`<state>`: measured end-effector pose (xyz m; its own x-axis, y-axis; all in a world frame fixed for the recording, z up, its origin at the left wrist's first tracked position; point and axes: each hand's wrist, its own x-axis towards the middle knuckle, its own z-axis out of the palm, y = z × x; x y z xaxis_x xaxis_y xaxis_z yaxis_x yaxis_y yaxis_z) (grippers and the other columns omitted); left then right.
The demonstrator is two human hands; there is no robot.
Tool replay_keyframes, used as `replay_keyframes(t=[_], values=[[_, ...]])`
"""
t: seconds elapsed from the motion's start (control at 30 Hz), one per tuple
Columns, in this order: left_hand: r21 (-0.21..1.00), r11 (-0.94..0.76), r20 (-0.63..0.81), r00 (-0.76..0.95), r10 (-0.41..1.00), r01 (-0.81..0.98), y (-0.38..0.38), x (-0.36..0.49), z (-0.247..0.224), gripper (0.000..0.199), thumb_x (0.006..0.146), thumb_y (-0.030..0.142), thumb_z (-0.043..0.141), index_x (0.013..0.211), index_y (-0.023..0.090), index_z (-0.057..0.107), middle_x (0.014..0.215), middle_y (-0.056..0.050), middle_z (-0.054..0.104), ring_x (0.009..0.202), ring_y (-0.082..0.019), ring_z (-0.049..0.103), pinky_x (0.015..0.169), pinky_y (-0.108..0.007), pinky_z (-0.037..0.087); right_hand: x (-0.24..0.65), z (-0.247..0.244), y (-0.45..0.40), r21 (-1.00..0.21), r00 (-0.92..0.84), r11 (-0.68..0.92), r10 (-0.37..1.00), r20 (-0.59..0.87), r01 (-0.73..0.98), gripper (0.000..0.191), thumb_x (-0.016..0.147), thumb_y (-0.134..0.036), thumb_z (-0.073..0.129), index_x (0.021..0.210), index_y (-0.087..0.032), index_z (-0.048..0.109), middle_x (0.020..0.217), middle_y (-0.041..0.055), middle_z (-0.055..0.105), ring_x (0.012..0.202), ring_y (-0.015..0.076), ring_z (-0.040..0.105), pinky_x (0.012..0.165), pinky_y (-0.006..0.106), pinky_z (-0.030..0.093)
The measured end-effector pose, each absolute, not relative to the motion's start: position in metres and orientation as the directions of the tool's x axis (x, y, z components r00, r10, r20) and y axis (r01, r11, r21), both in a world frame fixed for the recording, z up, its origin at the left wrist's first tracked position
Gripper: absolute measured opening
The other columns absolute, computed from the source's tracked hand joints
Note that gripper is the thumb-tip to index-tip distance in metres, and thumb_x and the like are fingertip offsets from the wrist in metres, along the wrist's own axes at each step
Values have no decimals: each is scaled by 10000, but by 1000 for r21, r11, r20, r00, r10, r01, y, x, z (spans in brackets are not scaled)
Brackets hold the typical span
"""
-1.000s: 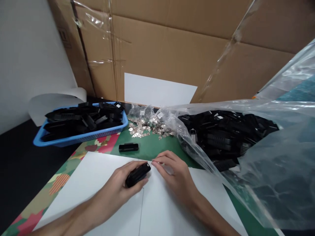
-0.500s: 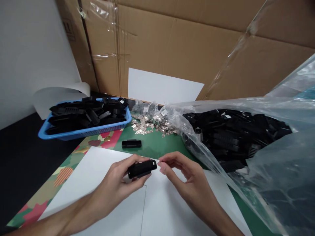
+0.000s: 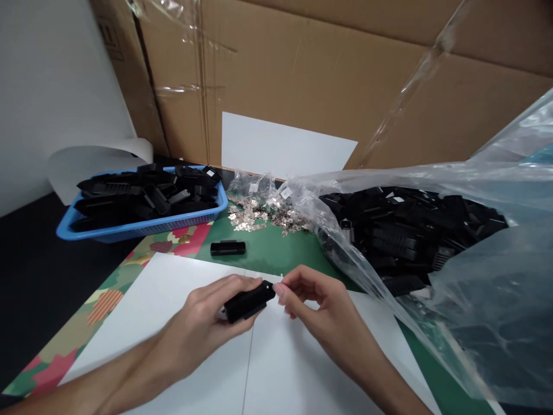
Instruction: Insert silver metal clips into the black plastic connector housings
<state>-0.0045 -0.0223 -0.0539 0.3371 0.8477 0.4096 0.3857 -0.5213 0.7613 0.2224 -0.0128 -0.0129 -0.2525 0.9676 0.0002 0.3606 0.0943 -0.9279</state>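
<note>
Here, gripping a black case (image 3: pixel 248 301) in the left hand (image 3: pixel 211 314), with fingers along the far side and thumb along the near side. Holding it at a slant above white paper (image 3: pixel 285 369), one end turned toward the right hand (image 3: pixel 317 297) and marked with a small light spot. Holding the right hand close to that same end, with thumb and forefinger drawn near each other at the tips and the other fingers curled loosely behind. Cannot tell whether fully closed, or pinching some small thing, or whether touching the case or just beside it.

Can see a dark line running down the paper between the forearms. Just past the far edge, can see a second case (image 3: pixel 227 248) lying on a green mat (image 3: pixel 276 253), apart from both hands. Farther back, can see silvery bits (image 3: pixel 248 216) heaped loosely beside a crumpled clear pouch (image 3: pixel 254 184). To the left, can see a blue basket (image 3: pixel 151 227) piled with black pieces (image 3: pixel 112 199), near a strip of patterned wrap (image 3: pixel 106 305). To the right, can see a large clear bag (image 3: pixel 488 323) with more black pieces inside. Behind everything, can see upright cardboard (image 3: pixel 302 69), with a white card (image 3: pixel 285 144) low against it
</note>
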Motion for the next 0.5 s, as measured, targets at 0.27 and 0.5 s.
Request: replay_keyframes(t=[0.27, 0.5], values=[[696, -583, 439, 394, 808, 419, -20, -6, -48, 292, 939, 154, 703, 1211, 227, 627, 1127, -30, 790, 977, -165, 776, 839, -215, 603, 223, -7, -15, -956, -251, 38, 967, -38, 291, 293, 968, -444, 701, 817, -194, 690, 704, -4, 684, 638, 131, 645, 609, 220, 517], [690, -606, 432, 446, 784, 397, -21, -5, -48, 238, 970, 184, 660, 1200, 232, 627, 1163, -55, 787, 990, -195, 779, 842, -249, 617, 210, -20, -25, -863, -193, 198, 974, 120, 465, 302, 1029, -376, 625, 776, -215, 593, 702, -13, 670, 630, 138, 637, 537, 234, 446]])
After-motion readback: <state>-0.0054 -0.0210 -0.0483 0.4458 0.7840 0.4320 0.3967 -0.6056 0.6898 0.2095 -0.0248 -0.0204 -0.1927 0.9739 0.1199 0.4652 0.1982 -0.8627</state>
